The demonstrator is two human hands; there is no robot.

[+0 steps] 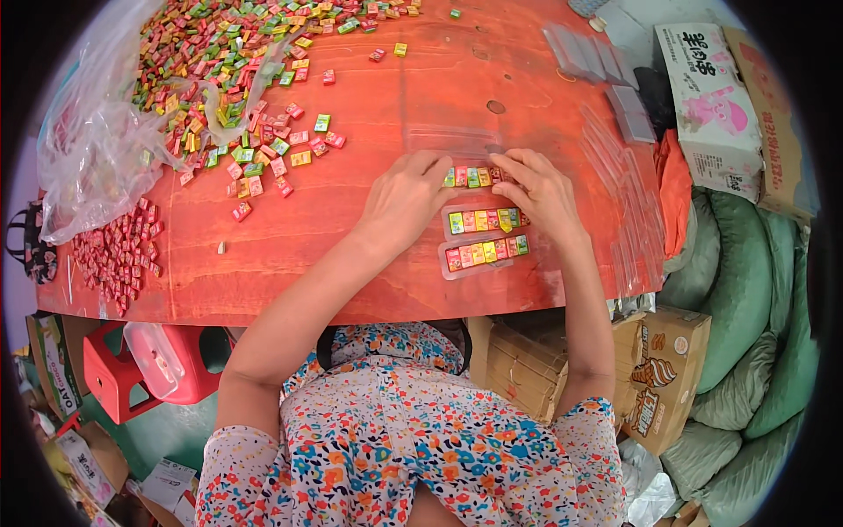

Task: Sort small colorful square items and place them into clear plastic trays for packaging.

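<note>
A row of small coloured boxes (472,176) lies on the red table between my hands. My left hand (406,200) closes its fingers on the row's left end. At the right end, my right hand (543,191) has its thumb and fingers bent around the last boxes, partly covering them. Whether a tray lies under this row is hard to see. Nearer me are two clear plastic trays, the middle one (446,223) and the front one (476,271), each with a row of similar boxes. On the middle row sits a yellow piece (506,225).
Heaped small boxes (219,61) spread over the far left, beside a clear plastic bag (97,123). Red pieces (118,255) pile at the left edge. Clear plastic strips (615,193) and stacked clear cases (593,54) lie right. A red stool (110,373) stands below the table.
</note>
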